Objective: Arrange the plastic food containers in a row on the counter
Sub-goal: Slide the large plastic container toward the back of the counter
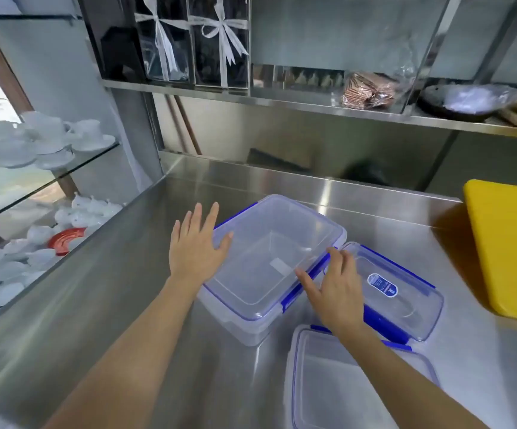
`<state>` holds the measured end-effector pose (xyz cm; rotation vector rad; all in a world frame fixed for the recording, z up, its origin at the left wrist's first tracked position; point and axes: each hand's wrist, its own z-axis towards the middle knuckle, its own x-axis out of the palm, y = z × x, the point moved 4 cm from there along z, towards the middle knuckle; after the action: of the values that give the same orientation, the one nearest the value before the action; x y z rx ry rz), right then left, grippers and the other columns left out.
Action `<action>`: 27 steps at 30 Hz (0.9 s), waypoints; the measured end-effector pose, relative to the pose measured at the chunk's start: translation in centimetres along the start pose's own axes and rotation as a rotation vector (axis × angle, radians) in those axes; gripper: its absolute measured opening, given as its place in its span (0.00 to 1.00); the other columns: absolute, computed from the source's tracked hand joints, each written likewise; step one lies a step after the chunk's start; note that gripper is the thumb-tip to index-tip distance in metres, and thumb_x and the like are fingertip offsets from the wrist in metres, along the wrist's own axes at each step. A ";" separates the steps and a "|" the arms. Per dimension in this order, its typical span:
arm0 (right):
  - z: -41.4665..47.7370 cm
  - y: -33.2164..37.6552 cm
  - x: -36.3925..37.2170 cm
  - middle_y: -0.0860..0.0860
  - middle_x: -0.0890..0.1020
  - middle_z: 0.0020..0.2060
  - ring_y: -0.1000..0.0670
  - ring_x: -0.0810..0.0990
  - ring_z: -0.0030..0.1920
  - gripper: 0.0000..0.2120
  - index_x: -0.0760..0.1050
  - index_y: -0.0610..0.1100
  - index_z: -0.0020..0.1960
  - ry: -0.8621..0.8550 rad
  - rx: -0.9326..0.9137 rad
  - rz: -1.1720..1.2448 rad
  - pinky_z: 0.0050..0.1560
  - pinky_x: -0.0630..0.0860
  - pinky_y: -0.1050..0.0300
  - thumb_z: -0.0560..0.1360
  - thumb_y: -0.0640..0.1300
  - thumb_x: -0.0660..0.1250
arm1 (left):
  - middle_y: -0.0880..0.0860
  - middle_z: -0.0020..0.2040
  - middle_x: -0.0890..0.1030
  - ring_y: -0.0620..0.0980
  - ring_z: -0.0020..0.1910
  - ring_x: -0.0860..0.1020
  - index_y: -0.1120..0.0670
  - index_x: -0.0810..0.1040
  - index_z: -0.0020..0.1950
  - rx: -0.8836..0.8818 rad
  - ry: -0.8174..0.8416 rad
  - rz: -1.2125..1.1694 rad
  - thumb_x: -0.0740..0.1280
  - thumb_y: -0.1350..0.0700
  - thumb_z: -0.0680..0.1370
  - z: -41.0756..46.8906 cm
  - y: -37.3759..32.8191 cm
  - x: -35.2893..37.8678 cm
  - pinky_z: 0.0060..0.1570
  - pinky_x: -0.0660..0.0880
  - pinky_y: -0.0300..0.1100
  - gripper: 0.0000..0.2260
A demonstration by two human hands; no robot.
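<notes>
On the steel counter (102,292), three lidded containers sit clustered, unaligned; left hand (195,246) and right hand (334,286), both open-fingered, flank the large container (269,258).

Bright, even light glares off the steel counter (102,305); wide-angle edges bend and blur slightly.

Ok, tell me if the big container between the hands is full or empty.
Empty: the big container shows only its bare bottom through the clear lid, which sits on top.
</notes>
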<state>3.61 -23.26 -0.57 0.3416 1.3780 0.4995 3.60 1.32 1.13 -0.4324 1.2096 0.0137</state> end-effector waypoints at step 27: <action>5.2 1.0 3.9 0.48 0.76 0.54 0.46 0.78 0.50 0.22 0.62 0.48 0.60 0.252 0.363 0.824 0.47 0.76 0.52 0.72 0.49 0.69 | 0.56 0.59 0.75 0.54 0.54 0.76 0.57 0.60 0.61 -0.729 0.430 -0.828 0.67 0.43 0.73 -1.7 4.7 2.9 0.55 0.73 0.48 0.27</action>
<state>8.98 -20.12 -2.46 1.2002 1.5408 0.9901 2.04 4.40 -3.47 -1.6174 1.3385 -0.3753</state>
